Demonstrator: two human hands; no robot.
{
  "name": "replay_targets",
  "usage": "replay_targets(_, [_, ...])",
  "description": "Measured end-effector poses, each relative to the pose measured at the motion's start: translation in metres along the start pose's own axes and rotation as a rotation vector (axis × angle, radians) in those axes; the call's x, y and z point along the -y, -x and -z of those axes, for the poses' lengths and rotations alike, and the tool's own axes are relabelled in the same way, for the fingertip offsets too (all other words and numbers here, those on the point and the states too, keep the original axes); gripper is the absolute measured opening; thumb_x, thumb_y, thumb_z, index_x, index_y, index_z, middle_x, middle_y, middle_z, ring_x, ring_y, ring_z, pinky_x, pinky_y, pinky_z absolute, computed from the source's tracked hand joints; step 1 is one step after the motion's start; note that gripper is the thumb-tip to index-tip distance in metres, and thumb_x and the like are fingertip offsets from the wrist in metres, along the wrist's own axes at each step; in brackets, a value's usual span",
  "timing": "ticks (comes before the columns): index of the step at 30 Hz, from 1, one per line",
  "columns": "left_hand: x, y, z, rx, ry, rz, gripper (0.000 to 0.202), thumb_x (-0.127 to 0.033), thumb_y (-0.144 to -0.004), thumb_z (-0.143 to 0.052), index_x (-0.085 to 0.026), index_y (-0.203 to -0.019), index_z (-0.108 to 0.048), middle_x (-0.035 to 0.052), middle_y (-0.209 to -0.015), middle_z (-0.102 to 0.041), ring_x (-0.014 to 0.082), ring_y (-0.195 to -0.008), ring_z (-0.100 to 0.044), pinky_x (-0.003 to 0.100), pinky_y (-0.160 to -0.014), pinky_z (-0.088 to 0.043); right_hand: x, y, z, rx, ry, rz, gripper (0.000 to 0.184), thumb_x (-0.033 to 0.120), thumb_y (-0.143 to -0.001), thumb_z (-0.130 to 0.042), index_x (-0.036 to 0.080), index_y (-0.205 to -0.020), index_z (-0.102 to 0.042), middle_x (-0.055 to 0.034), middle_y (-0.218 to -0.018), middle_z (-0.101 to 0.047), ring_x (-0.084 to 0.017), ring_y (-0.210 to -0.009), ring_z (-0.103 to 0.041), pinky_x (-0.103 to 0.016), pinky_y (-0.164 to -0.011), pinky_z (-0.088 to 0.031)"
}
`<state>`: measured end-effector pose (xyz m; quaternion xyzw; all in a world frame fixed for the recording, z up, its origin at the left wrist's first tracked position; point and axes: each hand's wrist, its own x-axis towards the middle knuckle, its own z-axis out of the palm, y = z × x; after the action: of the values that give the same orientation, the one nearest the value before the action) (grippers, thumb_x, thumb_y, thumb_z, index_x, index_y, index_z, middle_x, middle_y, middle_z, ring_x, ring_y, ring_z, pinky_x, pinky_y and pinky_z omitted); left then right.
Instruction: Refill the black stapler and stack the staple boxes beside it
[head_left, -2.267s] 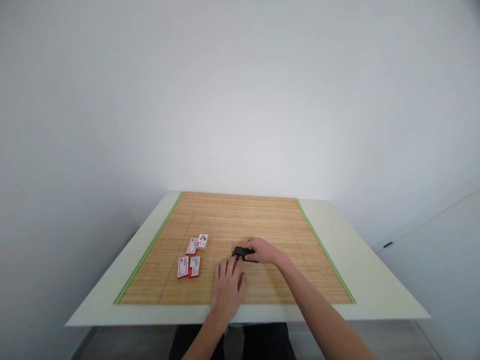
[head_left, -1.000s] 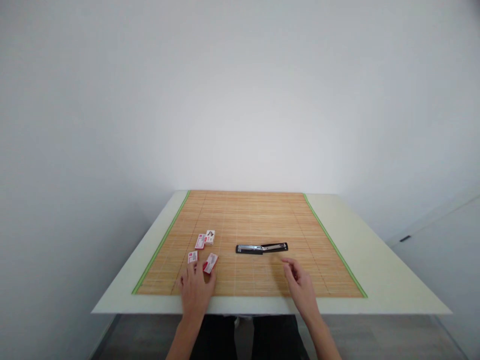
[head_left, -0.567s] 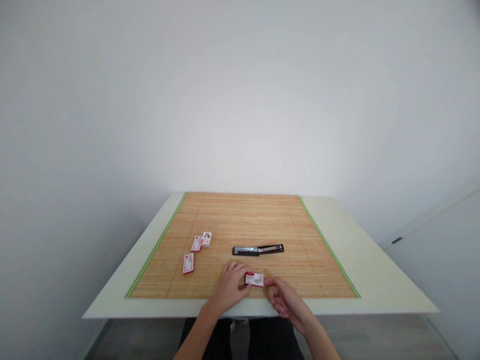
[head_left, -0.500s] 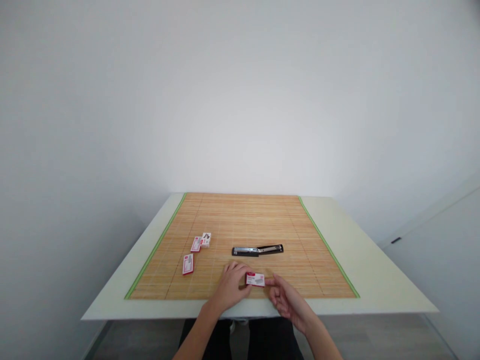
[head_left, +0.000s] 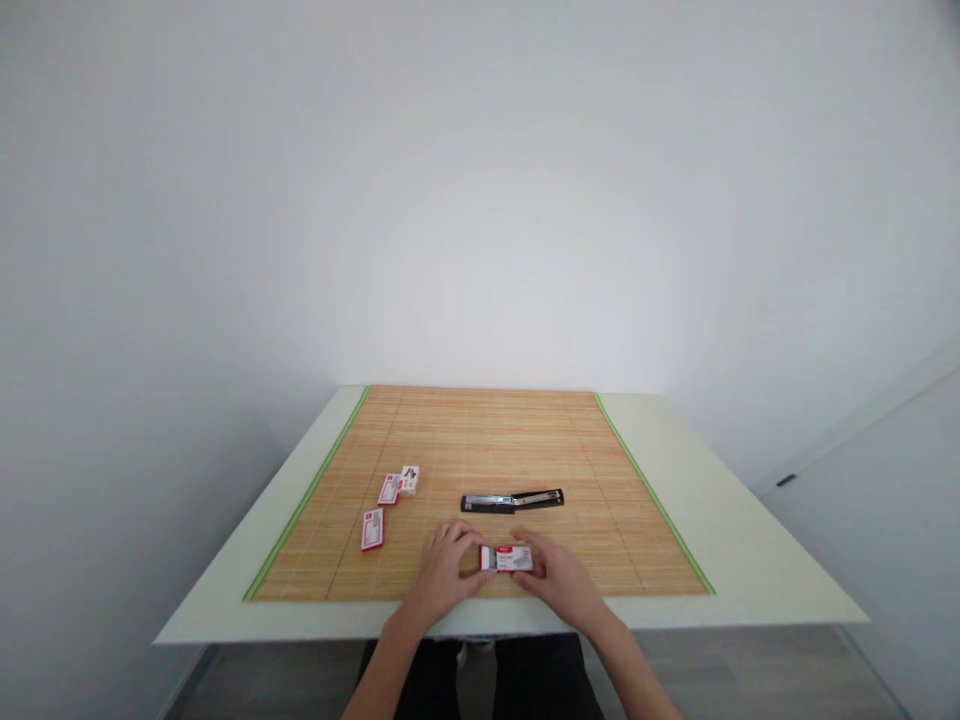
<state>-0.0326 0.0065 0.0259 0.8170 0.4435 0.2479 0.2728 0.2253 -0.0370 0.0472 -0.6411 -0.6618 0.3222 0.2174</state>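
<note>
Near the front edge of the mat, a small red-and-white staple box (head_left: pixel 514 559) is partly slid open, its inner tray showing on the left with grey staples in it. My left hand (head_left: pixel 448 565) pinches the tray end between thumb and fingers. The sleeve's right end is held by my right hand (head_left: pixel 559 580), thumb below and fingers above. Just beyond the hands lies a black stapler (head_left: pixel 512 501), opened out flat with its metal magazine exposed.
Left on the bamboo mat (head_left: pixel 480 430) lie a red-and-white box (head_left: pixel 373 530), a similar box (head_left: pixel 389 489) farther back, and a white box (head_left: pixel 409 480) touching it. The mat has green side borders and covers much of the white table (head_left: pixel 750 560), which meets a wall behind.
The staple box's tray has come out to the left, exposing its contents. My right hand has gone from one finger at the box's end to gripping the sleeve.
</note>
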Motion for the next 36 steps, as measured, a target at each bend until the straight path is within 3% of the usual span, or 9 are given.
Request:
replay_targets(5, [0.003, -0.002, 0.001, -0.018, 0.01, -0.014, 0.03, -0.035, -0.082, -0.078, -0.031, -0.11, -0.068, 0.0026, -0.117, -0.063, 0.0266, -0.113, -0.055, 0.04, -0.096, -0.042, 0.009, -0.005, 0.012, 0.075, 0.251, -0.027, 0.035, 0.035, -0.083, -0.072, 0.03, -0.118, -0.071, 0.0, -0.085, -0.071, -0.018, -0.08, -0.064, -0.026, -0.065, -0.031])
replay_targets(10, [0.004, -0.001, -0.002, -0.038, 0.021, -0.015, 0.031, -0.034, -0.08, -0.079, -0.031, -0.109, -0.068, 0.0025, -0.115, -0.063, 0.0262, -0.112, -0.055, 0.04, -0.096, -0.043, 0.013, -0.008, 0.026, 0.075, 0.289, -0.017, 0.049, 0.043, -0.083, -0.075, 0.031, -0.129, -0.066, -0.0009, -0.088, -0.073, -0.02, -0.082, -0.066, -0.026, -0.065, -0.033])
replay_targets(14, [0.002, -0.001, -0.001, -0.042, 0.025, -0.014, 0.032, -0.036, -0.081, -0.079, -0.031, -0.111, -0.069, 0.0032, -0.115, -0.063, 0.0267, -0.112, -0.055, 0.04, -0.095, -0.043, 0.04, -0.023, 0.016, 0.109, 0.365, 0.129, 0.027, 0.046, -0.092, -0.065, 0.032, -0.113, -0.074, -0.0023, -0.089, -0.076, -0.022, -0.086, -0.069, -0.028, -0.071, -0.038])
replay_targets(19, [-0.003, 0.0, 0.001, -0.032, 0.018, 0.013, 0.032, -0.04, -0.082, -0.077, -0.031, -0.111, -0.069, 0.0044, -0.115, -0.064, 0.0278, -0.111, -0.055, 0.041, -0.095, -0.042, 0.061, -0.043, -0.003, 0.161, 0.538, 0.188, 0.019, 0.039, -0.087, -0.072, 0.025, -0.098, -0.078, -0.0107, -0.095, -0.079, -0.03, -0.093, -0.072, -0.032, -0.077, -0.043])
replay_targets(28, [-0.002, 0.0, 0.0, -0.043, 0.034, 0.015, 0.036, -0.036, -0.078, -0.081, -0.031, -0.112, -0.069, 0.0036, -0.116, -0.064, 0.0276, -0.112, -0.055, 0.041, -0.095, -0.042, 0.065, -0.049, -0.004, 0.21, 0.58, 0.249, 0.014, 0.033, -0.084, -0.073, 0.022, -0.091, -0.08, -0.0133, -0.091, -0.079, -0.03, -0.091, -0.072, -0.033, -0.079, -0.045])
replay_targets(36, [-0.001, 0.0, 0.0, -0.038, 0.015, 0.011, 0.033, -0.038, -0.081, -0.079, -0.031, -0.112, -0.069, 0.0039, -0.115, -0.063, 0.0278, -0.112, -0.054, 0.041, -0.096, -0.041, 0.05, -0.047, 0.012, 0.146, 0.475, 0.209, 0.018, 0.037, -0.085, -0.071, 0.024, -0.093, -0.078, -0.0058, -0.087, -0.077, -0.023, -0.084, -0.068, -0.027, -0.069, -0.037])
